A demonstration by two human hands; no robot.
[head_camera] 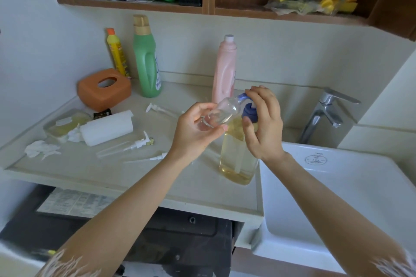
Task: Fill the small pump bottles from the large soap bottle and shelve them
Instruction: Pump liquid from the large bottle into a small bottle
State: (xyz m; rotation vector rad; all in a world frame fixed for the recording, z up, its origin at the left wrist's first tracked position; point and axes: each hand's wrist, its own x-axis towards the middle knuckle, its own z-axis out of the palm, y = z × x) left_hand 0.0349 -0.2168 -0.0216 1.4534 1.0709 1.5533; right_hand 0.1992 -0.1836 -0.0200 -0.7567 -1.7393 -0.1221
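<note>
Left hand (198,126) grip curled round small clear bottle (221,111), tilted so its mouth meets the blue spout, likely to catch soap; looks empty. Right hand (262,119) fingers on blue pump head (248,112) of large soap bottle (238,155), probably pressing. Large bottle stands at surface's (157,186) right edge beside sink (337,198), roughly a quarter full of yellow liquid. Loose white pumps (139,143) lie mid-surface.

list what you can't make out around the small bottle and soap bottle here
All in the head view:
- Small bottle: its base sits behind the left hand fingers, and clear glass hides any fill level.
- Soap bottle: the right hand covers most of its blue pump, so the nozzle cannot be seen.
- Label on the green bottle: too small to read.
</note>
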